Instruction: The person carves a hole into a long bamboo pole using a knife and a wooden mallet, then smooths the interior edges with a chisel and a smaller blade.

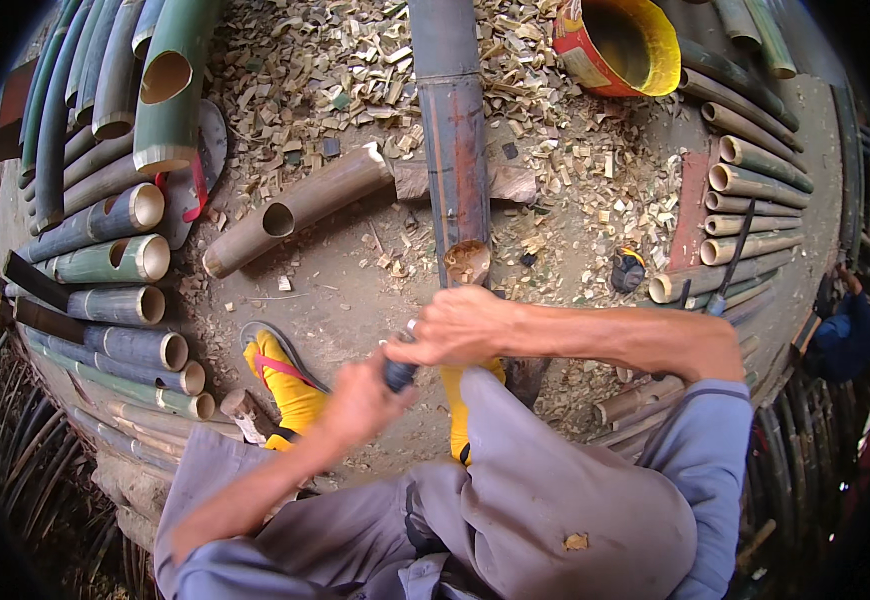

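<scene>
My left hand (pixel 360 400), smeared by motion, is closed around a small dark cylindrical object (pixel 400 374) that could be a handle or a bottle. Curled over that object's upper end is my right hand (pixel 463 325), where a pale, shiny bit shows by the fingers; its exact kind is hidden. Just beyond my hands, a long grey bamboo pole (pixel 452 130) points toward me, with a cut opening at its near end. It lies across a short wooden block (pixel 511 183). Left of it rests a brown bamboo tube (pixel 330 200) with an oval hole.
Wood chips (pixel 305 85) cover the ground. A yellow-and-red bucket (pixel 585 55) stands at the far right. Cut bamboo tubes (pixel 125 258) line the left, more (pixel 755 185) the right. A long blade (pixel 743 245) lies over those at right. Another person (pixel 840 335) is at the right rim.
</scene>
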Tool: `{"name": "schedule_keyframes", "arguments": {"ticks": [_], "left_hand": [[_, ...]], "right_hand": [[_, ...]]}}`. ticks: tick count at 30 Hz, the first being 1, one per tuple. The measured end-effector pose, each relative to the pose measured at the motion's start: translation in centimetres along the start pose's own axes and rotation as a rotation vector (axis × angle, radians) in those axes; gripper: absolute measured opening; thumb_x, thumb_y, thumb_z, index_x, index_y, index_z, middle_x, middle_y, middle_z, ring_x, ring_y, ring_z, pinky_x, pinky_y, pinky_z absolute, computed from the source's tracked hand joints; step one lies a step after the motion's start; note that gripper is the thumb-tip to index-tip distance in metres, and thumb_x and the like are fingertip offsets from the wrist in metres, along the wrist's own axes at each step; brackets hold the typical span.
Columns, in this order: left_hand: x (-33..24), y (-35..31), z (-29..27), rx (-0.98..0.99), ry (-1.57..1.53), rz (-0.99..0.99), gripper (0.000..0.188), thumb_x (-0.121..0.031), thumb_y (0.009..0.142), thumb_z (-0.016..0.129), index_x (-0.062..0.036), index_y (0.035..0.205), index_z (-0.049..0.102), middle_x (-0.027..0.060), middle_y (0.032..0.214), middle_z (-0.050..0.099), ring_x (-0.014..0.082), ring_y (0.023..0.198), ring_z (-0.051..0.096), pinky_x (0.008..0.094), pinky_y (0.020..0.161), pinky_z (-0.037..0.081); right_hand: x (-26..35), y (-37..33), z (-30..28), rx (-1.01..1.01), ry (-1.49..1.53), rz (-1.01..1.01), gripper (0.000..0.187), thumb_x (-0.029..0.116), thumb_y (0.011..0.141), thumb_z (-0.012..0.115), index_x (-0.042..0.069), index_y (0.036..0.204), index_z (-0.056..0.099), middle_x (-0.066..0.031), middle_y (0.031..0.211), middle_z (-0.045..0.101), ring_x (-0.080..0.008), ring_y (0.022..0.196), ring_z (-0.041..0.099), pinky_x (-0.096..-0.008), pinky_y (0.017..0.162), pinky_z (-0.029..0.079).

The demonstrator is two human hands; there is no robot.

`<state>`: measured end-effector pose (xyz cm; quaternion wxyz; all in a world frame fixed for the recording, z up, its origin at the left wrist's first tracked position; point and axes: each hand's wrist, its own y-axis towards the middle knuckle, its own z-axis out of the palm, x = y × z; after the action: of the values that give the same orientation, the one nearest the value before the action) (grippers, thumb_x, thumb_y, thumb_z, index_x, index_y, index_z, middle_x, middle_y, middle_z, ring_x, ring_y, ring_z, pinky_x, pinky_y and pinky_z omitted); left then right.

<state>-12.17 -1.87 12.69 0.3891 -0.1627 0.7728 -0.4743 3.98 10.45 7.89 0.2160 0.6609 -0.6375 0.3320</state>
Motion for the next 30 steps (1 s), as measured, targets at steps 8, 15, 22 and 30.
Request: {"name": "schedule_keyframes", "arguments": {"ticks": [8,15,22,30], "left_hand": [[0.7,-0.1,9.8,-0.475,-0.214,0.087,0.062,-0.010,0.066,0.076,-0.0088,0.123,0.053,0.0190,0.093,0.066,0.0367,0.078,0.066,0.0440,0.067,0.053],[-2.7,3.1,-8.5,-0.629,0.837,0.602,0.025,-0.011,0.070,0.066,-0.0108,0.094,0.060,0.0066,0.082,0.059,0.0247,0.075,0.060,0.0345,0.059,0.046],[-17.7,8.1,-14.1,-0.181,1.309,0.714,0.015,-0.009,0.059,0.067,-0.0061,0.074,0.067,0.0117,0.067,0.065,0.0286,0.065,0.065,0.0387,0.060,0.052],[-5.5,2.9,-12.2,0.185,0.117,0.101,0.038,-0.020,0.070,0.074,0.0028,0.099,0.064,0.0074,0.067,0.063,0.0193,0.057,0.062,0.0332,0.054,0.051]], "right_hand": [[1.9,-1.4,1.9,0.042,-0.073,0.025,0.021,0.015,0.077,0.059,0.009,0.097,0.055,-0.0087,0.066,0.061,-0.0261,0.065,0.064,-0.0380,0.051,0.050],[1.0,2.1,0.1,-0.732,-0.161,0.440,0.037,0.006,0.079,0.055,0.000,0.116,0.053,-0.0162,0.091,0.058,-0.0278,0.082,0.061,-0.0386,0.075,0.050],[-0.7,1.5,-0.9,-1.357,0.335,0.684,0.044,-0.003,0.078,0.063,-0.004,0.118,0.046,-0.0237,0.094,0.061,-0.0412,0.085,0.064,-0.0449,0.070,0.052],[5.0,-5.2,0.0,-1.301,0.154,0.624,0.076,0.018,0.074,0.072,-0.001,0.139,0.038,-0.0202,0.124,0.049,-0.0307,0.114,0.051,-0.0456,0.099,0.039]]}}
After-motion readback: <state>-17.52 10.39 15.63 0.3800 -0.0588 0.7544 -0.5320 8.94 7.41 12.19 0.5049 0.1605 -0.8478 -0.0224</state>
